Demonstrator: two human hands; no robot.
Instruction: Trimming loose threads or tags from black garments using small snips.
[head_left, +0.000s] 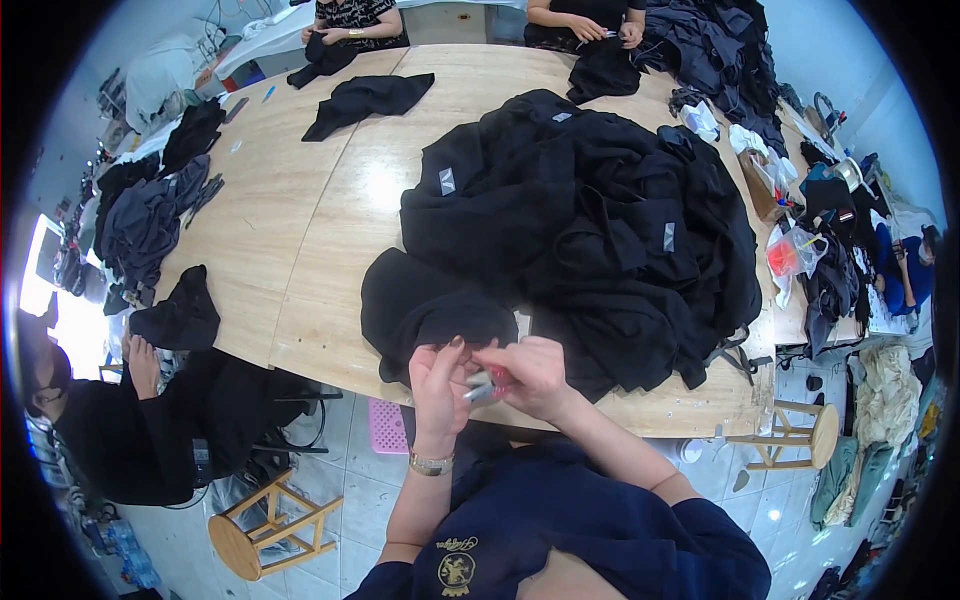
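At the near edge of the wooden table [330,310], my left hand [436,390] pinches the edge of a black garment [425,300]. The cloth lies bunched on the tabletop just beyond my fingers. Close beside it, my right hand [538,374] is closed around small thread snips [486,386] with red handles. Their metal part is blurred and points toward my left palm. A white tag [522,324] shows at the cloth next to my right hand. A large heap of black garments [600,230] with pale labels spreads beyond both hands and to the right.
Co-workers handle black cloth at the far edge and at the left, where a person's hand [143,366] rests by a black piece [180,312]. Dark clothes [150,220] lie along the left edge. Wooden stools [262,525] stand on the floor. A clear bag [790,250] lies right.
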